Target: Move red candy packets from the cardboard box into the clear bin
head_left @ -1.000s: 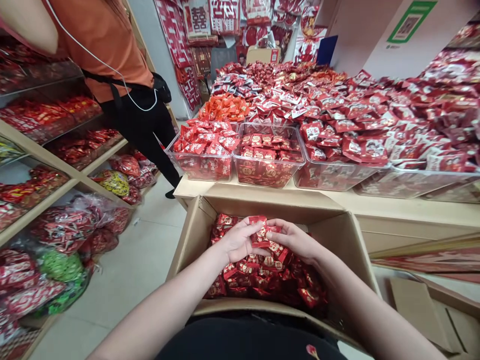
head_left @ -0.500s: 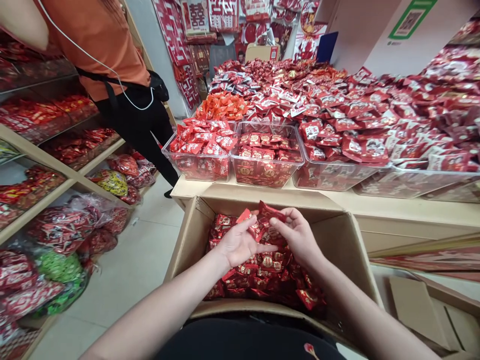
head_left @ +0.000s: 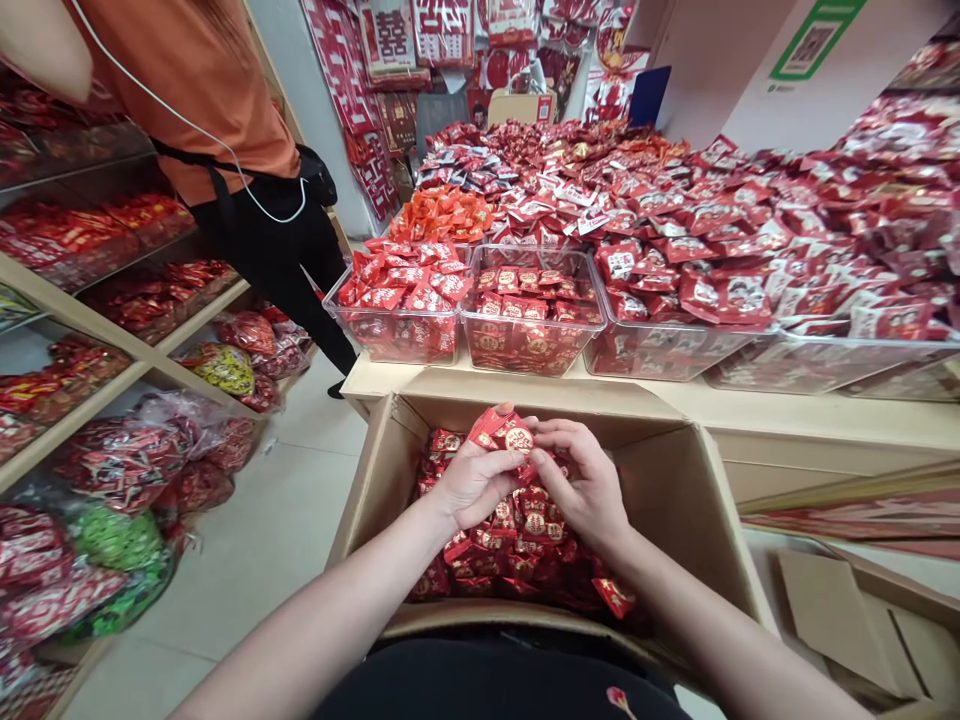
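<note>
Above an open cardboard box (head_left: pixel 675 500), my two hands come together around small red candy packets with round gold labels (head_left: pixel 517 437). My left hand (head_left: pixel 474 485) is closed on the packets, its thumb lying across the front one. From the other side, my right hand (head_left: pixel 585 485) has its thumb and fingers curled against the same packets. How many they hold is hidden by the fingers. Below them, many matching red packets (head_left: pixel 480 565) fill the bottom of the box.
Clear plastic bins (head_left: pixel 532 330) of red packets line the display table (head_left: pixel 645 398) beyond the box. A person in an orange top (head_left: pixel 217 100) stands at the left by shelves (head_left: pixel 150 350). Bagged candy (head_left: pixel 112 530) lies low at left; another cardboard box (head_left: pixel 847 620) sits at right.
My hands have drawn closer together. The packet my right hand held up has come down against those in my left hand, whose spread fingers have closed.
</note>
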The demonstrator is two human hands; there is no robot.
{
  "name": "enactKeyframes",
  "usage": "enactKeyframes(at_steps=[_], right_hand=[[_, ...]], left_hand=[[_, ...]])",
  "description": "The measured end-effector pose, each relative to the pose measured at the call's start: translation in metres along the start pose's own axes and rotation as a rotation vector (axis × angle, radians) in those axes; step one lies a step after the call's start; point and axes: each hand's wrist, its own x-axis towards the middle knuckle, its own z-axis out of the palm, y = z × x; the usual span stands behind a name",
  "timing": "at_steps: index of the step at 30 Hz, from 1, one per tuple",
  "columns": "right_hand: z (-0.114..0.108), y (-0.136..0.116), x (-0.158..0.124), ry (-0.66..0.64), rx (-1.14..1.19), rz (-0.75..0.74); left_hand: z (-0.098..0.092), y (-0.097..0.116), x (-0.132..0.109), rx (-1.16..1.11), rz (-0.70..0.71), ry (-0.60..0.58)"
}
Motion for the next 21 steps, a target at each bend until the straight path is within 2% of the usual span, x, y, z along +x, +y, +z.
enactKeyframes(at_steps=[2,3,5,7,10,13,17,21], right_hand=[[0.003,0.002,0.001,0.047,-0.01,0.138],[0.005,0.003,0.001,0.027,0.027,0.216],[0.007,0.005,0.002,-0.064,0.158,0.358],[0.008,0.007,0.003,-0.141,0.281,0.434],[0.007,0.009,0.006,-0.185,0.411,0.482],[0.004,0.01,0.008,-0.166,0.515,0.526],[0.001,0.01,0.011,-0.166,0.505,0.515],[0.004,0.009,0.009,-0.201,0.5,0.493]], left_hand=[[0.0,-0.001,0.0,0.029,0.002,0.014],[0.0,-0.002,0.0,0.054,-0.006,0.022],[0.0,-0.003,0.0,0.12,-0.023,0.033],[0.0,-0.003,-0.001,0.205,-0.012,0.042],[0.0,-0.002,-0.002,0.284,0.001,0.065],[0.001,-0.001,-0.003,0.251,-0.002,0.11],[0.002,0.001,-0.003,0.232,-0.029,0.143],[-0.001,0.002,-0.002,0.302,0.037,0.208]])
